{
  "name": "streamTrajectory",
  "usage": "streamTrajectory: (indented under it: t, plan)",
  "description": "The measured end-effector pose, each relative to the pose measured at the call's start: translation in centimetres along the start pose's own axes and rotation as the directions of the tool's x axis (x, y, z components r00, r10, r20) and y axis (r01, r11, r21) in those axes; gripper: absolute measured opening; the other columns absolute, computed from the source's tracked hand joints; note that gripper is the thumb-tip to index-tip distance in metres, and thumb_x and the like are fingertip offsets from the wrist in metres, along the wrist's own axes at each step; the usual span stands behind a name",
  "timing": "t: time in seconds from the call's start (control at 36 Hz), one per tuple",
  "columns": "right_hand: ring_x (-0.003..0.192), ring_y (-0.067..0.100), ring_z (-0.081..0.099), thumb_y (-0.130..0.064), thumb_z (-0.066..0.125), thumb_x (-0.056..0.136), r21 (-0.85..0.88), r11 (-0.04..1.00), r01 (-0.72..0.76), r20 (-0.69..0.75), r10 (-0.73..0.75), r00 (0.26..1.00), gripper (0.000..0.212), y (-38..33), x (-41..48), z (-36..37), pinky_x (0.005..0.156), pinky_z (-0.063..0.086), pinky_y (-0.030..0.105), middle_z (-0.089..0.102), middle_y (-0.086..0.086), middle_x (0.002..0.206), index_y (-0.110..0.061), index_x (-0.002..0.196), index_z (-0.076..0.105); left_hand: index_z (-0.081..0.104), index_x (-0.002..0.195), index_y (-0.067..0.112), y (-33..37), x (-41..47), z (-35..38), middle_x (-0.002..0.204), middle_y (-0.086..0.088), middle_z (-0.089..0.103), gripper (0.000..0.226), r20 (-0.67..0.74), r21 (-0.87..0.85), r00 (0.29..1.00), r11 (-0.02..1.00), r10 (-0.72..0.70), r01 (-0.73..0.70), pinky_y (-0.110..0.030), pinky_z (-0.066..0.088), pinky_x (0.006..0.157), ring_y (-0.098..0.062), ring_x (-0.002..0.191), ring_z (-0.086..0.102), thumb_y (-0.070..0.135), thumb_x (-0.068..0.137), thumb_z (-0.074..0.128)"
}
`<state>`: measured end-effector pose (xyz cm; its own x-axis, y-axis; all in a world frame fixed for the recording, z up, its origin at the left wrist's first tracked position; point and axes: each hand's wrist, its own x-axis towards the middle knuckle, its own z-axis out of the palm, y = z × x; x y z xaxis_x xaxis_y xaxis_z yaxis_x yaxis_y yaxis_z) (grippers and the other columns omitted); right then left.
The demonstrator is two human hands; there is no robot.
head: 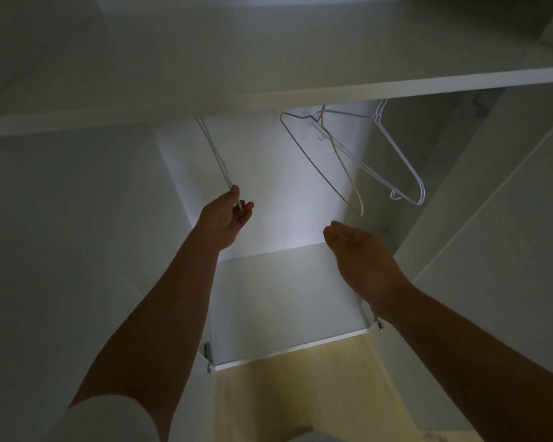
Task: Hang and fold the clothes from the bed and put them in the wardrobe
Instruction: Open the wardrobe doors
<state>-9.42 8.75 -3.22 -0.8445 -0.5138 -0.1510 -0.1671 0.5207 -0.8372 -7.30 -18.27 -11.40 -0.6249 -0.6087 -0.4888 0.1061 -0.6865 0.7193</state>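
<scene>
Inside the wardrobe (268, 173), my left hand (224, 216) pinches a bare hanger (216, 154); my right hand (358, 253) hovers open. No clothes hung yet.

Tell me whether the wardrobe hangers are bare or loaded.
Bare: the hanger pinched by the left hand and the other hangers show only wire, no clothes.

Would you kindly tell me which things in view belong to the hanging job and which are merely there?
In the job:
left hand, pinching the wire hanger by its lower end; right hand, open and empty; wardrobe.

Just there:
tilted middle hanger; white hangers at right; door hinge; pale floor.
</scene>
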Motion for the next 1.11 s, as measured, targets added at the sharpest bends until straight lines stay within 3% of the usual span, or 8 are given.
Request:
streamTrajectory:
  t: [0.19,0.33,0.44,0.56,0.67,0.78,0.92,1.11]
  plan:
    - [0.11,0.032,0.061,-0.042,0.047,0.102,0.013,1.0,0.015,-0.002,-0.015,1.0,0.042,-0.1,0.0,-0.2,0.094,0.051,0.045,0.067,0.015,0.119,-0.009,0.12,0.064,0.055,0.118,-0.002,-2.2,-4.4,1.0,0.097,-0.018,0.059,0.034,0.02,-0.022,1.0,1.0,-0.022,0.022,-0.036,0.059,0.083,-0.025,0.087,0.069,0.022,0.095,0.067]
    - [0.106,0.032,0.06,-0.041,0.047,0.102,0.041,0.999,0.005,0.009,-0.005,1.0,0.04,0.4,0.0,-0.1,0.093,0.051,0.046,0.067,0.017,0.116,-0.008,0.113,0.065,0.055,0.116,0.0,-4.7,-8.4,1.8,0.097,-0.02,0.059,0.029,0.039,-0.005,0.997,0.997,-0.07,0.071,-0.04,0.059,0.087,-0.031,0.088,0.071,0.022,0.098,0.063]
    - [0.105,0.027,0.061,-0.042,0.048,0.101,0.056,0.998,-0.008,0.004,0.008,1.0,0.039,1.3,0.0,-0.2,0.093,0.051,0.042,0.068,0.013,0.118,-0.01,0.117,0.065,0.053,0.11,0.001,-6.7,-11.6,2.2,0.101,-0.026,0.061,0.03,0.106,0.008,0.98,0.985,-0.171,0.171,-0.041,0.062,0.078,-0.034,0.084,0.074,0.026,0.097,0.062]
    - [0.109,0.032,0.063,-0.04,0.046,0.103,0.014,1.0,-0.024,0.013,0.024,1.0,0.039,2.8,-0.2,-0.5,0.093,0.051,0.043,0.068,0.015,0.117,-0.01,0.118,0.066,0.057,0.096,0.004,-8.2,-13.3,1.8,0.083,-0.019,0.065,0.039,0.09,0.219,0.972,0.957,-0.216,0.193,-0.037,0.06,0.065,-0.03,0.07,0.072,0.042,0.095,0.062]
    - [0.107,0.04,0.062,-0.038,0.045,0.104,-0.002,0.994,-0.109,0.021,0.109,0.994,0.04,5.0,-1.0,-1.0,0.092,0.05,0.049,0.067,0.022,0.113,-0.005,0.114,0.066,0.058,0.083,0.007,-8.9,-14.0,1.2,0.061,-0.006,0.053,0.046,-0.012,0.392,0.955,0.877,-0.297,0.278,-0.021,0.04,0.045,-0.015,0.049,0.044,0.053,0.092,0.059]
    - [0.111,0.04,0.06,-0.037,0.047,0.103,0.05,0.967,-0.249,0.042,0.247,0.968,0.04,7.9,-2.0,-1.5,0.095,0.049,0.049,0.066,0.022,0.119,-0.004,0.117,0.066,0.06,0.08,0.008,-9.1,-13.9,0.4,0.059,-0.001,0.047,0.05,-0.061,0.68,0.914,0.654,-0.4,0.332,-0.018,0.023,0.042,-0.011,0.044,0.03,0.056,0.091,0.052]
    - [0.118,0.037,0.061,-0.032,0.052,0.101,0.188,0.881,-0.435,0.107,0.421,0.9,0.038,12.0,-3.1,-2.1,0.103,0.049,0.049,0.065,0.02,0.125,-0.003,0.121,0.066,0.064,0.074,0.004,-9.5,-13.5,1.3,0.052,-0.005,0.045,0.059,-0.02,0.909,0.855,0.347,-0.519,0.231,-0.02,0.018,0.041,-0.013,0.037,0.025,0.059,0.09,0.049]
    - [0.113,0.029,0.067,-0.029,0.056,0.101,0.524,0.591,-0.613,0.167,0.635,0.754,0.036,17.2,-5.8,-3.0,0.101,0.052,0.041,0.069,0.015,0.121,0.0,0.123,0.062,0.07,0.063,0.009,-12.5,-13.0,6.7,0.053,-0.004,0.048,0.065,-0.063,0.992,0.728,-0.123,-0.683,-0.03,-0.018,0.021,0.041,-0.013,0.042,0.029,0.069,0.081,0.05]
